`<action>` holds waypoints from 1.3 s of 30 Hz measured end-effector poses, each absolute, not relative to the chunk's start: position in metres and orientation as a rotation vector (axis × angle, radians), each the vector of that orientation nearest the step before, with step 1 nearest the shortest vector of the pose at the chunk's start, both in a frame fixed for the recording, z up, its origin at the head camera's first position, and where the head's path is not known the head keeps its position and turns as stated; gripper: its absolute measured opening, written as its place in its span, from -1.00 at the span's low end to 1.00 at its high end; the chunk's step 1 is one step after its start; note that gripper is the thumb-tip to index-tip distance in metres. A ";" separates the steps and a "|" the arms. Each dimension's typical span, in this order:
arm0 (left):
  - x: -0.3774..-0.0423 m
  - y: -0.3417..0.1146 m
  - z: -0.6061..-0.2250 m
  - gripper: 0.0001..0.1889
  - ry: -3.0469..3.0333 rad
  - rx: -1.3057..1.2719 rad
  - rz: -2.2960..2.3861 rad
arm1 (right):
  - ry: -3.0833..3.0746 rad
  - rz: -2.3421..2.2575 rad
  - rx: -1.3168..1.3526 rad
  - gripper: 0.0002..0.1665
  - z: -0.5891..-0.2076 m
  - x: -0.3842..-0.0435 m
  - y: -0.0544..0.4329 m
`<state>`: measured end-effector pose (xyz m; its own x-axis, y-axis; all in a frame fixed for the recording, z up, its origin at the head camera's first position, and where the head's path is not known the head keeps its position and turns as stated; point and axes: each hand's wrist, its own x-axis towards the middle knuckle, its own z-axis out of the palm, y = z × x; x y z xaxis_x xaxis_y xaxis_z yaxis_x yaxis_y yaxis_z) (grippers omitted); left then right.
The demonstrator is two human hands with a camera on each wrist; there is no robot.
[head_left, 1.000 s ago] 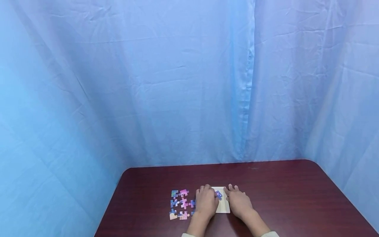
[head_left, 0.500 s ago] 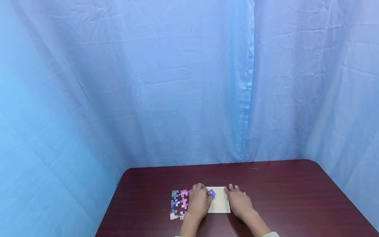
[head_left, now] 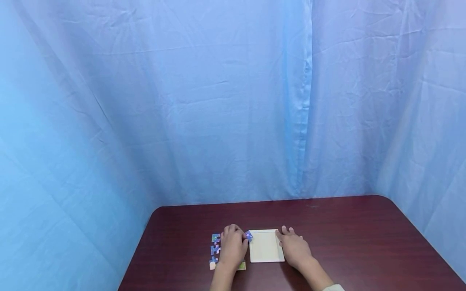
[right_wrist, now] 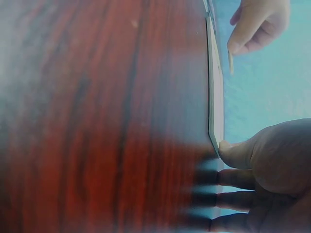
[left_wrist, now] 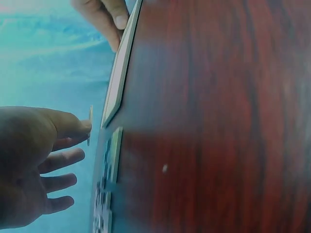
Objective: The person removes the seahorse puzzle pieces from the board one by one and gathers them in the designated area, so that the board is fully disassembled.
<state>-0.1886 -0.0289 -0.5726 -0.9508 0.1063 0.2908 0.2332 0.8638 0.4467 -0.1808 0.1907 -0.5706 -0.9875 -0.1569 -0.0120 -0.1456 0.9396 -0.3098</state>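
A small blue-purple puzzle piece (head_left: 249, 235) with a pale star is pinched between the thumb and index finger of my left hand (head_left: 233, 245). Seen edge-on in the left wrist view, the puzzle piece (left_wrist: 90, 125) is held up off the table, the other fingers spread. Just right of it lies a pale, shallow square puzzle tray (head_left: 267, 247), with no pieces in it. My right hand (head_left: 295, 248) rests at the tray's right side, fingers extended. In the right wrist view its thumb (right_wrist: 232, 153) touches the tray's edge.
Several colourful puzzle pieces (head_left: 214, 250) lie in rows left of the tray, partly hidden under my left hand. A green-edged piece (head_left: 242, 266) shows beside the left wrist. The dark red-brown table (head_left: 349, 238) is bordered by blue curtains (head_left: 233, 121).
My left hand has moved left with the puzzle piece, from over the tray to above the loose pieces, uncovering the tray. My right hand has stayed at the tray's right edge.
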 end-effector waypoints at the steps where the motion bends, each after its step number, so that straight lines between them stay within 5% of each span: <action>1: -0.189 -0.031 -0.573 -0.81 -2.784 -0.252 -0.707 | 3.057 -0.484 -0.240 -0.49 -0.571 -0.181 0.191; 29: -0.191 -0.056 -0.574 -0.89 -2.810 -0.120 -0.626 | 3.053 -0.492 -0.249 -0.48 -0.574 -0.182 0.189; 39: -0.160 -0.065 -0.571 -0.80 -2.669 -0.217 -0.701 | 3.082 -0.554 -0.224 -0.48 -0.579 -0.176 0.191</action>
<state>-0.1600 -0.0653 -0.5709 -0.9192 0.0540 0.3900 0.2385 0.8644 0.4426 -0.1762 0.1906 -0.5788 -0.9899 -0.1402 0.0231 -0.1395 0.9276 -0.3467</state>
